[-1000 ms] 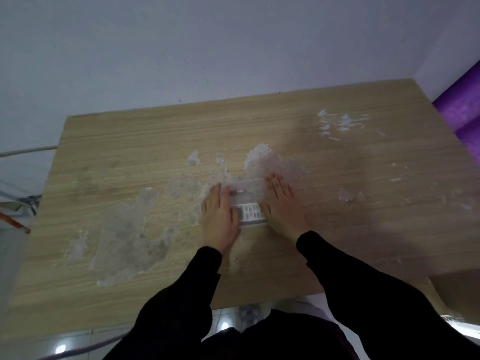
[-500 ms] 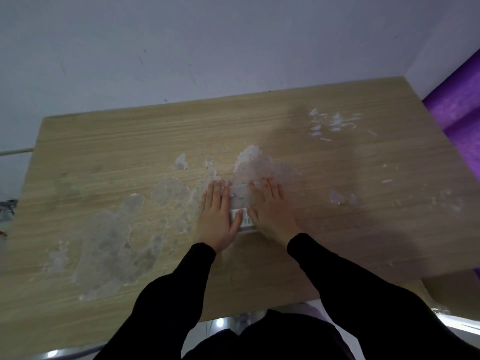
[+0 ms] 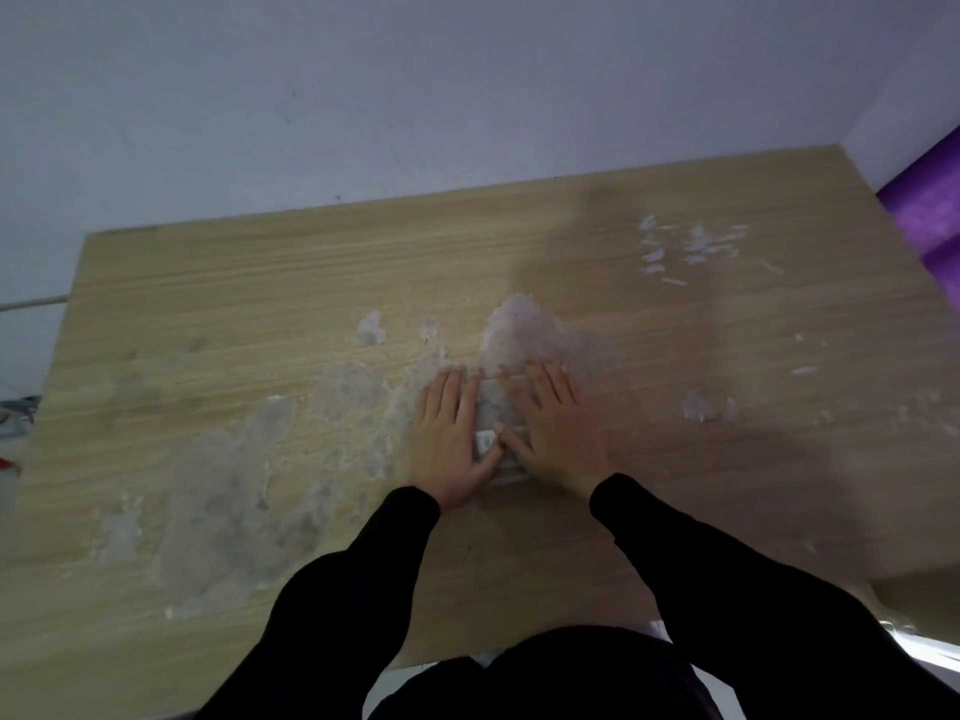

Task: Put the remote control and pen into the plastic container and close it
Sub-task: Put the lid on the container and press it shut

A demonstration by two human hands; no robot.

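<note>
A small clear plastic container (image 3: 491, 407) lies on the wooden table (image 3: 260, 304) near its middle, with its lid down. Through the lid I make out a strip of the white remote control (image 3: 485, 440). The pen is hidden under my hands. My left hand (image 3: 449, 433) lies flat on the container's left side, fingers together and pointing away from me. My right hand (image 3: 553, 428) lies flat on its right side. The two thumbs meet on top of the lid, and both hands press down on it.
Pale patches of worn, peeling surface (image 3: 234, 485) spread over the table's left and middle, and white flakes (image 3: 685, 246) lie at the back right. A purple object (image 3: 935, 226) stands beyond the right edge. A white wall runs behind the table.
Both hands have slid closer together over the lid, so they cover more of the remote control. The thumbs now touch. The container has stayed in place.
</note>
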